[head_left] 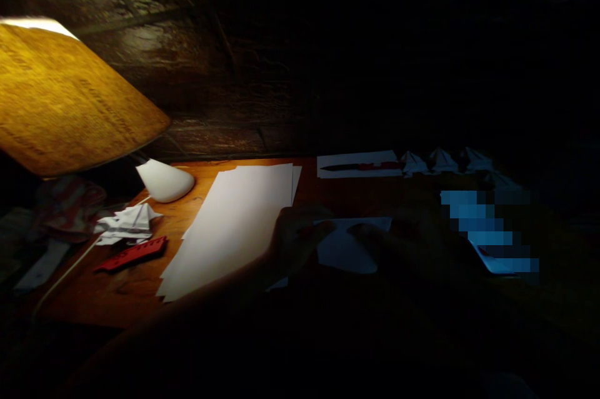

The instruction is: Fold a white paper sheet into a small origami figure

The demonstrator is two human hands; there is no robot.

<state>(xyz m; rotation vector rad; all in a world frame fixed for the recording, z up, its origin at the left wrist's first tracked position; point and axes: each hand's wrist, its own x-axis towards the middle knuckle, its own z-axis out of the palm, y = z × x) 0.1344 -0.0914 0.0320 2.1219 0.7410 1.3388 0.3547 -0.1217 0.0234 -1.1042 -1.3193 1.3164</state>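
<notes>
In the dim middle of the head view, a small piece of paper (349, 252) is held between my two hands. My left hand (300, 233) pinches its left side, the thumb lying over the paper. On the right side, my right hand (382, 246) grips it in the same way, mostly lost in shadow. Left of my hands lies a stack of white paper sheets (239, 224), lit by the lamp. Behind them a knife (360, 167) with a dark blade and reddish handle rests on a white sheet (356, 157).
A lamp with a yellow shade (75, 99) and white base (166, 181) stands at left. Near it are a folded paper piece (129, 224), a red object (134, 254) and a cord (65, 275). Several folded paper shapes (443, 161) line the back right, above a glowing, pixelated screen (478, 224).
</notes>
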